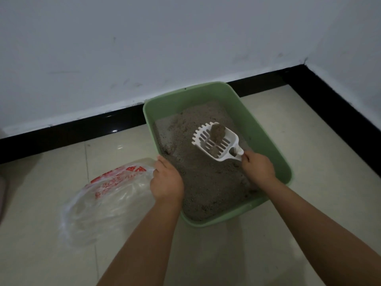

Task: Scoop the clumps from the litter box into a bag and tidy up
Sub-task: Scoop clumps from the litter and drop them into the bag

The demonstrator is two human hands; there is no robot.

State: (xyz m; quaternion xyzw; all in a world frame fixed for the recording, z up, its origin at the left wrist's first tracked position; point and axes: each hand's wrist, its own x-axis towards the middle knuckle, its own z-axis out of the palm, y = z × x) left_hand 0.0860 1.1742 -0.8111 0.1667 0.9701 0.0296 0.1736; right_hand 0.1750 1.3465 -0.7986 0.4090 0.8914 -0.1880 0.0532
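Forearms reached in from below over the tiled floor. Largest was the green box, set against the wall and bedded with grey litter. Left of it lay the thin clear bag, red-printed, limp, likely slippery; the left hand gripped its rim, holding the mouth open. The right hand clasped the handle of the stiff white scoop, raised over the litter. On its slots sat a rounded grey clump, probably light and crumbly, best carried level.
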